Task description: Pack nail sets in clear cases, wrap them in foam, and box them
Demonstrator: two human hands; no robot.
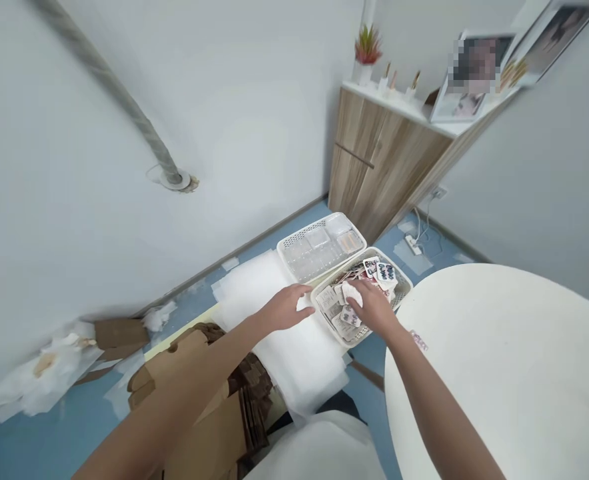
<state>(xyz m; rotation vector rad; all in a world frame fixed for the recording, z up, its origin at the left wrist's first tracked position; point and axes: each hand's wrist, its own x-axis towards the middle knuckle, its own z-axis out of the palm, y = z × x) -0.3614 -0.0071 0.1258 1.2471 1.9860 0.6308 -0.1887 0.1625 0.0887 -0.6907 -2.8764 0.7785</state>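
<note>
My right hand (372, 308) is inside a white basket (404, 283) of printed cards and stickers, its fingers closed on a small white item (352, 293). Cards with dark blue and purple designs (385, 273) lie just beyond those fingers. My left hand (287, 307) hovers at the basket's left edge, thumb and fingers apart, with nothing between them. Beneath it spreads a stack of white foam sheets (299, 353). Behind sits a second white basket (294, 241) filled with clear plastic packets (318, 239).
Flattened brown cardboard boxes (207, 433) lie at the lower left. A round white table (504, 360) fills the right side. A wood-grain cabinet (389, 147) stands behind the baskets, and a power strip (413, 245) rests on the floor. Plastic wrapping (49, 367) lies far left.
</note>
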